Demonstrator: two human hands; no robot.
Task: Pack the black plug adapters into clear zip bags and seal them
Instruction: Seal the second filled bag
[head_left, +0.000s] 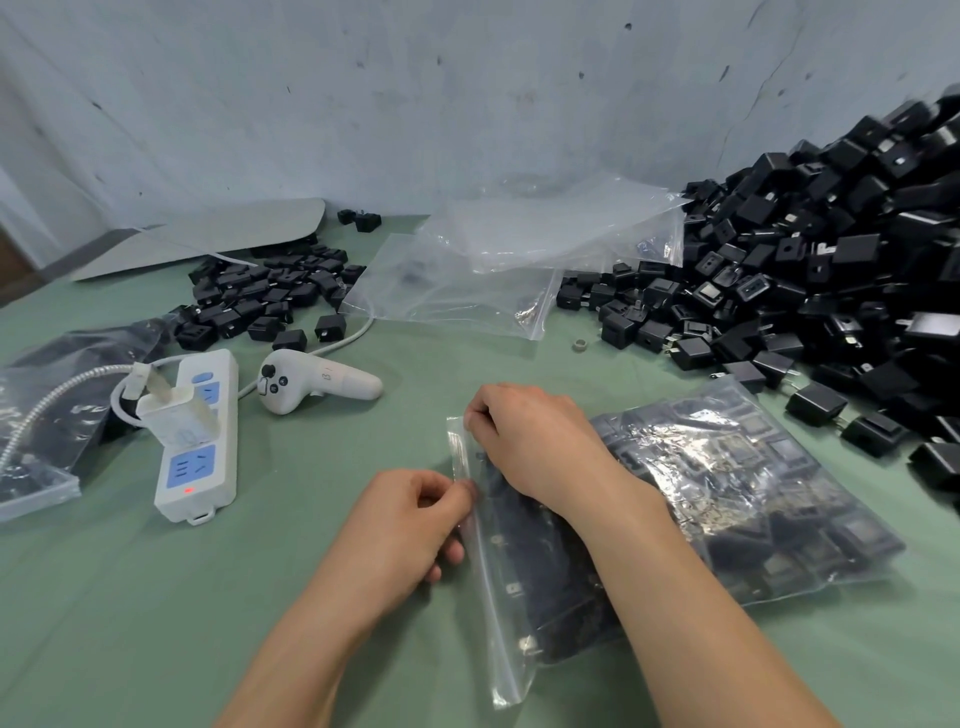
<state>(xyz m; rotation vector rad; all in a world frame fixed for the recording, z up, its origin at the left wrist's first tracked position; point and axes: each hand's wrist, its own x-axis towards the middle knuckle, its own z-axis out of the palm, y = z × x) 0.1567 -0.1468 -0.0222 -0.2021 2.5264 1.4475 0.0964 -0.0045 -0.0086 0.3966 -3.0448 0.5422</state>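
— What are the two grips doing?
— The left hand (410, 519) and right hand (530, 441) are both pinching the ridged top strip of one crinkly clear zip bag (488, 587); boxy black plug adapters (550, 597) are lying inside, just right of the grips.

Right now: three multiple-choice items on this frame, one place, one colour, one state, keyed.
1. The white controller lies: A) right of the power strip B) left of it C) on top of it.
2. The power strip's lit indicator is: A) green B) red C) blue.
3. The filled zip bag is: A) untouched B) spilling C) pinched at its zip strip by both hands.
Key: A, it lies just right of the power strip; B, red glow at its near end; C, left hand and right hand each pinch the zip strip.
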